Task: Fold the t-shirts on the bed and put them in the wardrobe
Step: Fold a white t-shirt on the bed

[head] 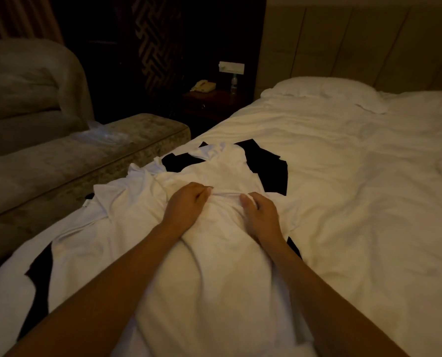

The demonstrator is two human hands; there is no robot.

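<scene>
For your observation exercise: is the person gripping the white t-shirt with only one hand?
No. Both the left hand and the right hand pinch the white t-shirt near its bunched middle on the bed.

2 hands (186, 202), 1 pillow (325, 90), 1 telephone (203, 86)

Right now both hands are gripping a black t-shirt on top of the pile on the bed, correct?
Not quite: the t-shirt gripped is white, not black. The head view shows the left hand and right hand bunching its fabric atop the pile on the bed; black garments lie underneath.
</scene>
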